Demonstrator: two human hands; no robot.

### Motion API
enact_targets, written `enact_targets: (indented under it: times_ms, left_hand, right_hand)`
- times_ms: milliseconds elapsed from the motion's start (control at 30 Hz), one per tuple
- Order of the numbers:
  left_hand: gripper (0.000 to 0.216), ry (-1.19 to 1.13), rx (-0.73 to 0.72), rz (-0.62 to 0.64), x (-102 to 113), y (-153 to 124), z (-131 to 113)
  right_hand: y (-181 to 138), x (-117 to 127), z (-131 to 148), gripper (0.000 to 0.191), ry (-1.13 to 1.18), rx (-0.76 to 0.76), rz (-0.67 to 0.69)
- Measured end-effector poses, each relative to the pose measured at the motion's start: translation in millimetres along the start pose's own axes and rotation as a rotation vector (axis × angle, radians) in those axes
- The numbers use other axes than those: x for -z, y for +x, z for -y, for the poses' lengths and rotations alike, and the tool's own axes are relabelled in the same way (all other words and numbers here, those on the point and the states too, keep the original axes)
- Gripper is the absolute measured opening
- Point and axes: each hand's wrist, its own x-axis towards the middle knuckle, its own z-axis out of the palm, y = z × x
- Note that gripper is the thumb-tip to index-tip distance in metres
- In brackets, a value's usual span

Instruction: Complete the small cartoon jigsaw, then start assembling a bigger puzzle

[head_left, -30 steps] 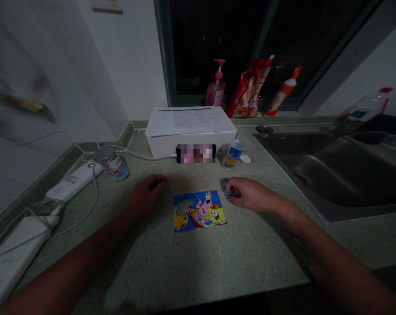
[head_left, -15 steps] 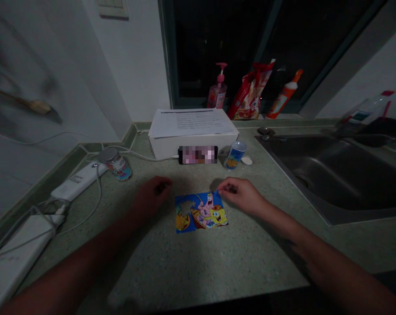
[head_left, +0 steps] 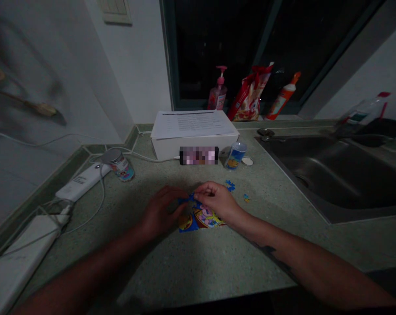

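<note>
**Fingers:** right fingertips (head_left: pixel 198 197) pinching a small blue jigsaw piece (head_left: pixel 187 200), pretty sure it's gripped. Left fingers (head_left: pixel 178 200) curled in right next to it, can't tell if they're on it too.
**Hands:** left hand (head_left: pixel 161 213) and right hand (head_left: pixel 216 202) close together, partly covering the puzzle.
**Puzzle:** cartoon jigsaw (head_left: pixel 203 220) lying flat on the speckled green countertop (head_left: pixel 198 267), mostly together as far as I can see.
**Still loose:** blue pieces (head_left: pixel 230 185) just right of it, plus a tiny one (head_left: pixel 247 197).

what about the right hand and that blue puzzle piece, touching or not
Touching: the head view shows the right hand with its fingertips plainly on the end of the blue puzzle piece.
</note>
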Motion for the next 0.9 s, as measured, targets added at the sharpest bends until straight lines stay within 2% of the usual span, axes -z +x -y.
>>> enact_targets:
  times_ms: [133, 467, 633, 733, 900]
  left_hand:
    - [0.013, -0.004, -0.032, 0.009, -3, -1, -3]
    - [0.017, 0.047, -0.207, -0.082, -9, -2, -5]
    - [0.013, 0.067, -0.192, -0.062, -10, -1, -3]
    - [0.012, 0.075, -0.134, -0.026, -9, 1, 0]
    - [0.007, 0.116, -0.096, 0.054, -11, 3, 5]
  right_hand:
    - [-2, -7, -6, 0.019, 0.029, 0.014, 0.011]
    - [-7, -7, -10, 0.018, 0.080, 0.008, 0.019]
    - [-6, -5, -11, 0.013, 0.038, 0.016, 0.047]
    - [-7, 3, -8, 0.009, -0.132, 0.089, 0.014]
    - [-12, 31, 3, 0.014, -0.641, 0.429, 0.030]
